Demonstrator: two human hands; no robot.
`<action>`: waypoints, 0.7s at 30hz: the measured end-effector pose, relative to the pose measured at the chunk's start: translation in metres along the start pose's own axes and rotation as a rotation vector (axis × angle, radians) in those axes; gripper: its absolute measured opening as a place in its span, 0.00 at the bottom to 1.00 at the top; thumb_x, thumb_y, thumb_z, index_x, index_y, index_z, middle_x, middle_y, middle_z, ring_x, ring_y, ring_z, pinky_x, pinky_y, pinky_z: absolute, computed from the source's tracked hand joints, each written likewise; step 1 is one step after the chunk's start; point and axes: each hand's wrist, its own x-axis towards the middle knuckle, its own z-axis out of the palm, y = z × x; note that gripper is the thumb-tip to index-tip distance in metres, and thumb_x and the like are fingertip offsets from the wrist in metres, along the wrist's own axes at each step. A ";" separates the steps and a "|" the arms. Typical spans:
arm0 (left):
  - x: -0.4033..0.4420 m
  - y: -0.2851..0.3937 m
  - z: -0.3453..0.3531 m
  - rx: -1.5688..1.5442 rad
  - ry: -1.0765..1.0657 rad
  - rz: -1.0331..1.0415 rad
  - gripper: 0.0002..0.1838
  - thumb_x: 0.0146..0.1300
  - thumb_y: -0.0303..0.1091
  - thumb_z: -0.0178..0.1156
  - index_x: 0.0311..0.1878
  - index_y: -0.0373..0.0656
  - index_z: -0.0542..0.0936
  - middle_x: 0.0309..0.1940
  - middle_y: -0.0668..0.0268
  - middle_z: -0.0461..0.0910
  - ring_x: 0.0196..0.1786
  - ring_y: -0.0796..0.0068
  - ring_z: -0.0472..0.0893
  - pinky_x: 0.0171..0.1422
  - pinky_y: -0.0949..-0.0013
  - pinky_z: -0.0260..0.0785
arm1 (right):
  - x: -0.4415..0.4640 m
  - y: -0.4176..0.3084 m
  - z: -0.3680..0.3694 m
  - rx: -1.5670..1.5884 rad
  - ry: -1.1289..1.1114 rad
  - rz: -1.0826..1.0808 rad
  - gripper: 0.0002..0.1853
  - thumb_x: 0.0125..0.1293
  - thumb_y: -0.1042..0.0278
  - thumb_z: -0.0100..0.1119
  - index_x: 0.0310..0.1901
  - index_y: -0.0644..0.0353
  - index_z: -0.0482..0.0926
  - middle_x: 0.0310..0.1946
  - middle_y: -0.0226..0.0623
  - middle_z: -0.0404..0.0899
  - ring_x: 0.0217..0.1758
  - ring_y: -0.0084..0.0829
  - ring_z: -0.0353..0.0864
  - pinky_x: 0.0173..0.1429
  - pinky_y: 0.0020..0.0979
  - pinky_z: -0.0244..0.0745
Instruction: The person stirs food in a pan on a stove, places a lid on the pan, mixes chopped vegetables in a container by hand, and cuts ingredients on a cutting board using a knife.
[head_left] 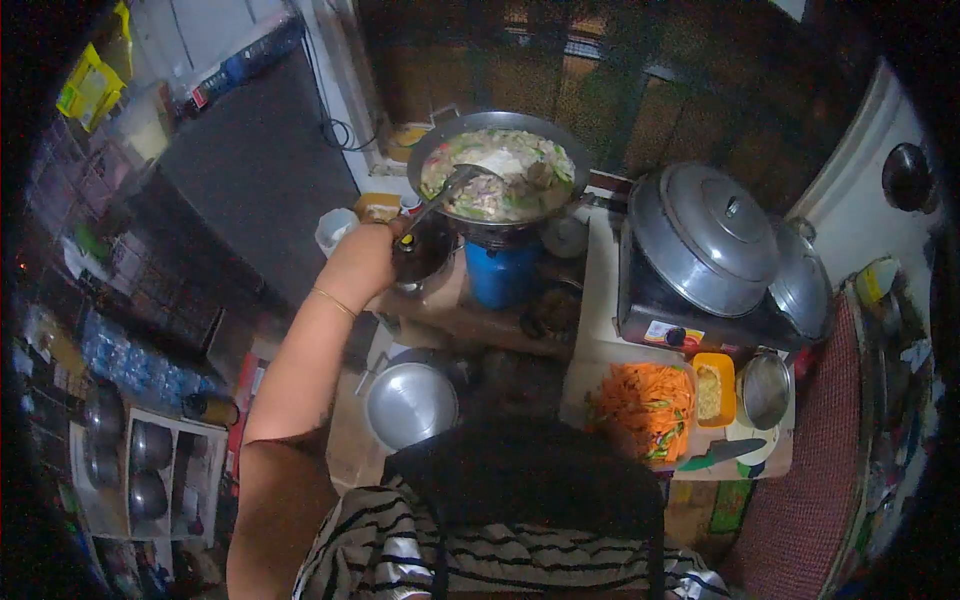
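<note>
My left hand (368, 250) reaches forward with its fingers closed round the handle of a long metal ladle (428, 208). The ladle's head rests in the food inside a wide wok (564, 131). Chopped green and pale pieces fill the wok, with a white patch (510, 160) near the middle. Under the wok stands a burner on a blue gas cylinder (500, 275). Just below my left hand is a dark pot (425, 250), and a white cup (337, 228) stands to its left. My right hand is not in view.
On the right, a large lidded pot (705, 240) sits on a black stove (650, 290). Nearer me are shredded carrots (645, 400), a yellow-orange container (727, 390), a metal tin (765, 390) and a green-handled knife (720, 453). A metal basin (411, 405) lies low in front.
</note>
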 end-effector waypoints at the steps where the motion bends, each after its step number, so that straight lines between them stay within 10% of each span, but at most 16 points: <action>1: 0.005 -0.001 -0.001 -0.032 -0.008 0.002 0.26 0.57 0.22 0.59 0.62 0.44 0.80 0.46 0.44 0.85 0.51 0.46 0.84 0.56 0.50 0.76 | 0.001 0.000 -0.001 0.001 0.000 0.001 0.14 0.63 0.63 0.66 0.48 0.58 0.82 0.42 0.47 0.83 0.48 0.47 0.83 0.52 0.44 0.78; 10: 0.080 0.029 0.015 -0.042 0.080 -0.080 0.12 0.59 0.26 0.61 0.45 0.35 0.85 0.46 0.44 0.85 0.52 0.44 0.84 0.58 0.50 0.76 | 0.000 -0.001 -0.003 -0.007 0.007 -0.008 0.14 0.63 0.64 0.66 0.48 0.58 0.82 0.42 0.46 0.83 0.48 0.47 0.83 0.52 0.44 0.78; 21: 0.005 -0.008 0.044 -0.076 0.076 0.047 0.21 0.62 0.29 0.59 0.59 0.42 0.80 0.44 0.46 0.85 0.50 0.45 0.84 0.53 0.48 0.77 | 0.002 -0.005 0.001 0.000 0.019 -0.012 0.14 0.63 0.64 0.66 0.49 0.58 0.82 0.42 0.46 0.83 0.48 0.46 0.83 0.52 0.44 0.78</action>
